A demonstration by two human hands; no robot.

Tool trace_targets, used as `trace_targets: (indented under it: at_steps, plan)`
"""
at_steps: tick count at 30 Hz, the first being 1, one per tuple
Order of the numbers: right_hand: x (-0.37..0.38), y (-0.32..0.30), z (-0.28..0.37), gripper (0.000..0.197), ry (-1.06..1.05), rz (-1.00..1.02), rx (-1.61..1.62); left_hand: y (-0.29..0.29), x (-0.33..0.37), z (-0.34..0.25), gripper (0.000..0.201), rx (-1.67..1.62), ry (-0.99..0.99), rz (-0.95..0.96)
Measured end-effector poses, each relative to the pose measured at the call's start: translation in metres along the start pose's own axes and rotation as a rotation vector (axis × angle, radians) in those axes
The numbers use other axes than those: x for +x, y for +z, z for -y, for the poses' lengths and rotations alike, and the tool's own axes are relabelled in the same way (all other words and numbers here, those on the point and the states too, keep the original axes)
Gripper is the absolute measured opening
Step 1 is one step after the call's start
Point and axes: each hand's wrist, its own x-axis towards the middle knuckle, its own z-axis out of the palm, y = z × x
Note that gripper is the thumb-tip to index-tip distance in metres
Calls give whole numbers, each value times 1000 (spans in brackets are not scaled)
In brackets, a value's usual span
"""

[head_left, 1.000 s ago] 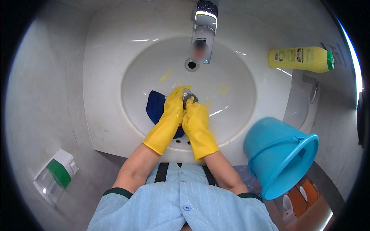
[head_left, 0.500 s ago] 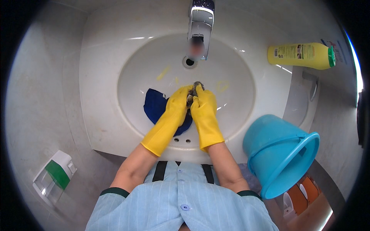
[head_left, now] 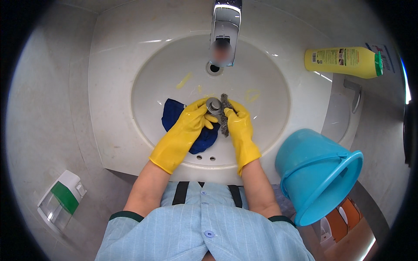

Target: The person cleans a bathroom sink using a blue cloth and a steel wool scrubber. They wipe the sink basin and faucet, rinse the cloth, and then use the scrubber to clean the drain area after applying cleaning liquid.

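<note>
My left hand (head_left: 190, 121), in a yellow rubber glove, pinches a round metal drain stopper (head_left: 214, 105) above the white sink basin (head_left: 150, 82). Its lower fingers stick out below the stopper. Gloved the same way, my right hand (head_left: 240, 126) grips a grey wiry scouring pad (head_left: 224, 124), held upright right beside the stopper. Whether pad and stopper touch I cannot tell. A dark blue cloth (head_left: 171, 114) lies in the basin, partly under my left hand. Beyond both hands is the dark drain hole (head_left: 214, 68), below the chrome tap (head_left: 226, 26). Yellow streaks (head_left: 184, 81) mark the basin.
A yellow bottle with a green cap (head_left: 342, 62) lies on its side at the far right of the white countertop (head_left: 111, 108). At the near right, a light blue bucket (head_left: 300, 152) is tilted against the counter edge. A white and green dispenser (head_left: 65, 198) is at the lower left.
My hands have drawn slightly apart. The stopper has turned so its round face shows, and the scouring pad now stretches out lengthwise beside it. The cloth stays in the basin.
</note>
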Motion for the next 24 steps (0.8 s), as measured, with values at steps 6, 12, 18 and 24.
trace_targets:
  at_steps: [6,12,18,24]
  plan:
    - [-38,34,15,31,-264,-62,-128,5,14,5,33,-12,-19,-273]
    - [-47,26,43,37,-525,67,-325,-19,7,0,29,-124,-5,-306]
    - [-22,38,65,26,-470,-9,-638,33,7,7,29,150,153,-613]
    - [-24,38,67,33,-390,36,-582,32,-2,8,27,379,264,-680]
